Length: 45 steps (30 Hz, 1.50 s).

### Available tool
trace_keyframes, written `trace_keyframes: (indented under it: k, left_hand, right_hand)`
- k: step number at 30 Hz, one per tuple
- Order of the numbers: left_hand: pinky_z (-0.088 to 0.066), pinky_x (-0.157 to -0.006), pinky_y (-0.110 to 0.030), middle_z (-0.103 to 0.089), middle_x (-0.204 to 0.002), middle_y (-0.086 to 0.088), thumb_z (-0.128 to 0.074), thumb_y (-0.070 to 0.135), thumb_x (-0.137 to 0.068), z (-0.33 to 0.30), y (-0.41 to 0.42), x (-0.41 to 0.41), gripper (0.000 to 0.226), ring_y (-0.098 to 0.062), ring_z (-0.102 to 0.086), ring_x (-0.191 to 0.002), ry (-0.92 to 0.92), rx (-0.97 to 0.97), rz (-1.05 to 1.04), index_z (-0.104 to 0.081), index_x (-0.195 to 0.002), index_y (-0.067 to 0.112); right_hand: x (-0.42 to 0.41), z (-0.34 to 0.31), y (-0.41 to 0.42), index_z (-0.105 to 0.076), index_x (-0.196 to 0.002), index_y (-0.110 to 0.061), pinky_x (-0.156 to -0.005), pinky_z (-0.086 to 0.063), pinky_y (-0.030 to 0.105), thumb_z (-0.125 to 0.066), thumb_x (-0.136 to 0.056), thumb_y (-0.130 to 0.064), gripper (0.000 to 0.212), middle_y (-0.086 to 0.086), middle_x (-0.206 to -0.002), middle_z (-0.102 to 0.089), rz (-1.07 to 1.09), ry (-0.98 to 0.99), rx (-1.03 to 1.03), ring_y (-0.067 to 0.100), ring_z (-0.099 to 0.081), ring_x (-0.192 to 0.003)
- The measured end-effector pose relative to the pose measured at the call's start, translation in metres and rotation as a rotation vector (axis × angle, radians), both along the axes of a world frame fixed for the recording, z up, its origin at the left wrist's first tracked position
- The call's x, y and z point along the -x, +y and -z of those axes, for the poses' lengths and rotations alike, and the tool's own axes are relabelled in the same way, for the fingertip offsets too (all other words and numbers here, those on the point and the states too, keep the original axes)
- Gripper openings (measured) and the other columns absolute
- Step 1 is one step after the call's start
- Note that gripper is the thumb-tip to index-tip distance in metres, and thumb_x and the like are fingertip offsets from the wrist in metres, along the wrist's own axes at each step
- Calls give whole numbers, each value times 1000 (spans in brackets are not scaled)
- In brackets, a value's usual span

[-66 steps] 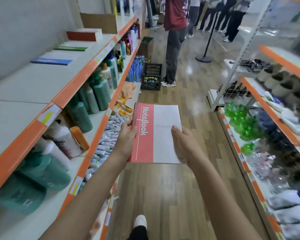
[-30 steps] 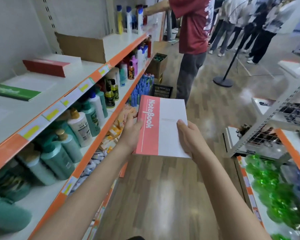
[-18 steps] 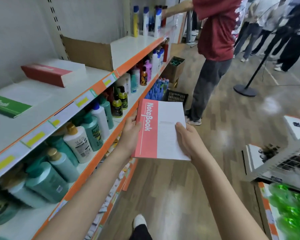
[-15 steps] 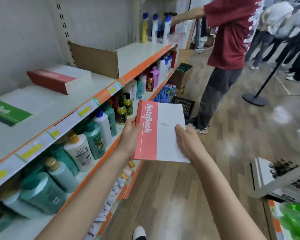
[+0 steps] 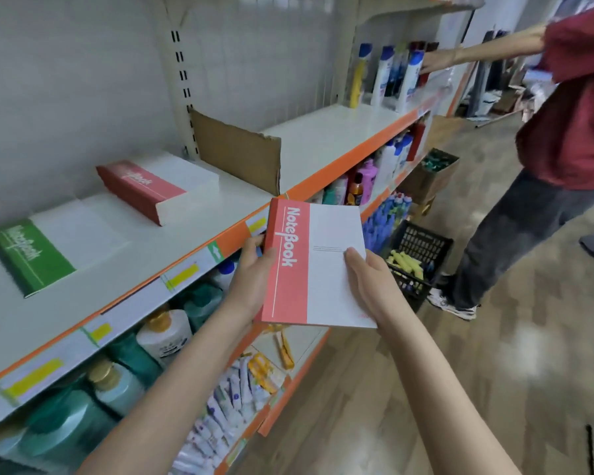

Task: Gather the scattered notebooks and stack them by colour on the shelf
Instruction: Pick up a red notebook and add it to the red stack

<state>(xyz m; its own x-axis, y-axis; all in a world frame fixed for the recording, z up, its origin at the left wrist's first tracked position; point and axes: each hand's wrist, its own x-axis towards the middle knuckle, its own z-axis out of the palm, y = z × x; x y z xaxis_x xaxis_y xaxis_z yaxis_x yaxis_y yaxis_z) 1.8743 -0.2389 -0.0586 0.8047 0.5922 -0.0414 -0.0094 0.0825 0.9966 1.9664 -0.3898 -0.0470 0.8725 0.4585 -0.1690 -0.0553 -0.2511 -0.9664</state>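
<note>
Fingers of my left hand curl round the spine of the red notebook; my right hand grips its white edge at three o'clock. Since a moment ago I have walked up the aisle, so the red stack now lies at ten o'clock on the shelf, the green notebook at nine. Placing comes next, I judge.

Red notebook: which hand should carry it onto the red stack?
Probably left. The left hand grips the red notebook by its spine edge, the side toward the shelf and the red notebook stack. The right hand holds the far edge and would have to cross over.
</note>
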Motion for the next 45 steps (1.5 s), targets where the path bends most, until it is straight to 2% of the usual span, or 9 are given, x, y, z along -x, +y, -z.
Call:
trace_keyframes:
  k: [4,9,13,17,27,31,37,40,45]
  left_hand:
    - [-50,-52,-17,-72,-81,12,-49,37,-96,5,24,2,10,-4,-70,-70,4,12,-130,-49,-106,39]
    - [-51,-52,-19,-70,-80,20,-49,32,-97,10,43,10,12,-3,-69,-70,-13,16,-372,-52,-101,43]
    - [-53,-66,-33,-71,-83,18,-50,36,-96,9,46,8,12,-7,-70,-73,8,31,-566,-55,-93,46]
    - [-55,-77,-41,-72,-87,10,-51,36,-96,5,42,-1,8,-16,-71,-82,-6,50,-706,-54,-97,43]
    - [-51,-62,-27,-67,-94,-1,-55,32,-94,-6,19,-23,17,-15,-68,-79,-33,126,-975,-52,-111,28]
    - [-50,-52,-19,-66,-93,2,-52,28,-96,-12,22,-29,7,-6,-69,-67,-53,117,-998,-52,-99,34]
    - [-49,-45,-17,-66,-90,0,-47,26,-99,-28,41,-41,7,-2,-66,-56,-41,112,-1000,-50,-100,31]
    - [-48,-42,-16,-67,-85,1,-46,24,-99,-34,56,-47,8,-3,-66,-53,-59,108,-1014,-50,-98,31]
    - [-48,-46,-19,-68,-88,2,-48,26,-98,-43,89,-54,8,-5,-67,-57,-14,87,-1083,-53,-100,32]
  right_hand:
    - [-17,3,38,-56,-122,-15,-88,-51,40,-39,-101,-33,33,2,-112,-67,-117,2,-20,22,-64,-99]
    - [-38,8,78,-60,-94,-27,-52,-45,8,-40,-101,-29,21,-18,-86,-70,-334,32,-74,-8,-64,-65]
    - [-55,3,110,-58,-119,-20,-64,-49,25,-40,-101,-32,28,-3,-106,-69,-512,94,-61,13,-68,-89]
    - [-75,1,131,-60,-113,-25,-62,-51,22,-43,-100,-34,24,-10,-98,-70,-639,87,-37,9,-69,-83]
    - [-102,-4,154,-60,-92,-30,-54,-47,21,-42,-100,-36,21,-14,-85,-68,-879,79,3,6,-67,-74]
    - [-109,-9,162,-58,-90,-28,-43,-44,14,-41,-100,-36,22,-12,-78,-65,-893,96,22,2,-65,-59]
    - [-127,-18,194,-53,-108,-4,-47,-31,3,-28,-102,-19,30,-7,-77,-41,-824,13,-24,-1,-37,-67]
    - [-131,-23,205,-49,-94,13,-50,-34,17,-35,-98,-14,30,7,-80,-42,-738,31,-102,17,-37,-63]
    - [-133,-35,235,-54,-65,-4,-59,-40,22,-48,-95,-13,32,4,-68,-51,-696,141,-204,18,-48,-67]
